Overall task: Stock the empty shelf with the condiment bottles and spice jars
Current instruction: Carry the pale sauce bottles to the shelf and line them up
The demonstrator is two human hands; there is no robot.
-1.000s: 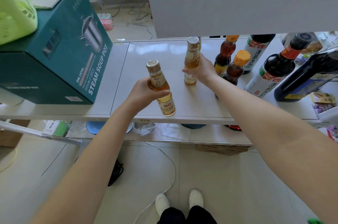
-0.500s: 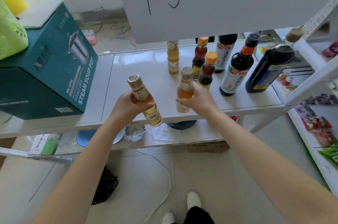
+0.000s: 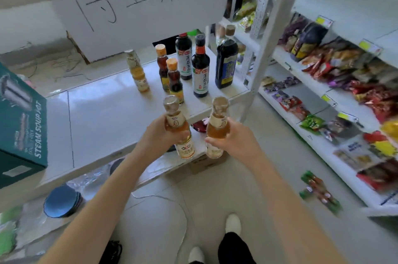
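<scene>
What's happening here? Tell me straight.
A person grips one pale amber bottle in the left hand and a second amber bottle in the right hand, both held off the front edge of the white table. Six more bottles stand on it. Snack shelves are on the right.

My left forearm (image 3: 112,188), in the lower left of the frame, and my right forearm (image 3: 280,188), in the lower right, are bare along all their visible length. My left hand (image 3: 157,136) and right hand (image 3: 234,140) are bare too. At the bottom centre I wear black trousers (image 3: 234,248) of plain dark cloth. My shoes are white with rounded toes: one shoe (image 3: 233,223) shows just above the trouser leg, and the other shoe (image 3: 196,255) sits at the bottom edge, partly cut off.
</scene>
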